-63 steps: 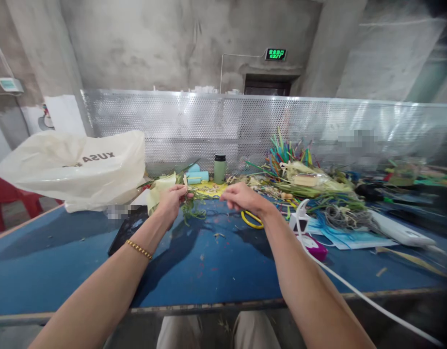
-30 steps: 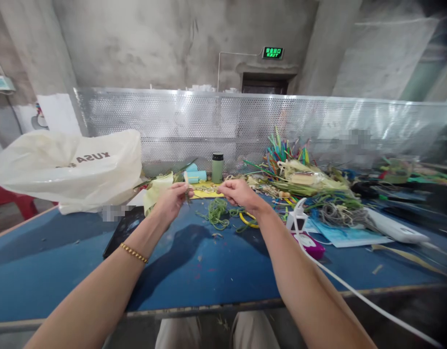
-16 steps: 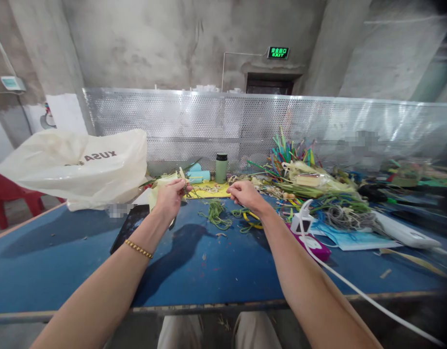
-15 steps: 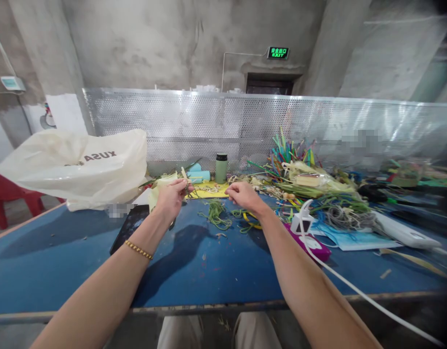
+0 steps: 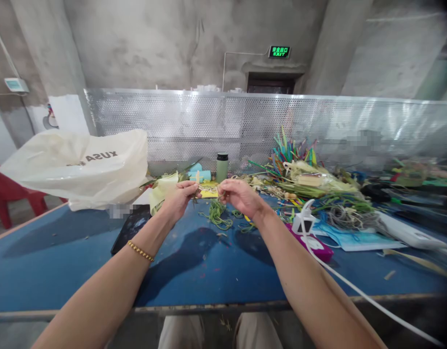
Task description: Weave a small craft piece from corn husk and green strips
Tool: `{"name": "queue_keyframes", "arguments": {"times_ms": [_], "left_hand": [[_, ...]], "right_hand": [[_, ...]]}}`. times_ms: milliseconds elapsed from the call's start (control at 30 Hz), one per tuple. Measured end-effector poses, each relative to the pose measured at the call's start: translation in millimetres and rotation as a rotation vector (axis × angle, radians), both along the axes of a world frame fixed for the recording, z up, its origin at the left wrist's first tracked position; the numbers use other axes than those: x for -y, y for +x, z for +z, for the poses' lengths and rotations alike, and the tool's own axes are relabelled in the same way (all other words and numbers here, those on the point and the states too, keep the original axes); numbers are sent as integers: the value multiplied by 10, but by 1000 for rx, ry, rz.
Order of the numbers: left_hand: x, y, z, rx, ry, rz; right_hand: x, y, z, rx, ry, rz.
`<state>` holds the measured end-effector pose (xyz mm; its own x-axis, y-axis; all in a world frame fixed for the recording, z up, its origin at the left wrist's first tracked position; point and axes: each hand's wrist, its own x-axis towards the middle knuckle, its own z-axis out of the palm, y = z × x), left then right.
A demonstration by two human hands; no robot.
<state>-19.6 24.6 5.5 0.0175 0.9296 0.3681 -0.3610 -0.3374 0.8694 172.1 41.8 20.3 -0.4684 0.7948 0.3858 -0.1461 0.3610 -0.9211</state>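
Observation:
Both my hands are raised over the blue table point(image 5: 63, 261), close together. My left hand point(image 5: 180, 198), with a gold bracelet at the wrist, pinches a small pale-and-green woven straw piece point(image 5: 197, 186). My right hand point(image 5: 238, 195) is closed in a pinch on a thin strand leading to that piece. A tangle of green cord point(image 5: 218, 215) lies on the table just below the hands.
A cream plastic bag point(image 5: 81, 162) sits at the back left, a dark phone point(image 5: 131, 228) near it. A green flask point(image 5: 221, 168), coloured straws point(image 5: 292, 148), a heap of cords point(image 5: 332, 203) and a white cable with purple charger point(image 5: 312, 242) lie right. A perforated metal screen point(image 5: 245, 121) backs the table.
My right hand has moved left toward my left hand, closing the gap. My left hand has lifted slightly with the woven piece. The green cord now lies on the table.

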Motion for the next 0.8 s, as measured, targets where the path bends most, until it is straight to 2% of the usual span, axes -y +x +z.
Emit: {"name": "queue_keyframes", "arguments": {"times_ms": [100, 200, 433, 633, 733, 800], "left_hand": [[-43, -51, -9, -30, 10, 38], [-110, -103, -37, -35, -4, 117], [-261, -251, -142, -79, -59, 308], [-344, -339, -208, -101, -72, 419], [-356, -355, -211, -105, -96, 459], [-345, -343, -202, -110, -111, 447]], "right_hand": [[36, 70, 39, -101, -63, 159], [67, 110, 72, -183, -75, 153], [88, 171, 147, -362, -60, 15], [-11, 314, 230, -497, -66, -145], [-100, 398, 242, -568, 3, -262], [-126, 376, 200, -529, 11, -344]]}}
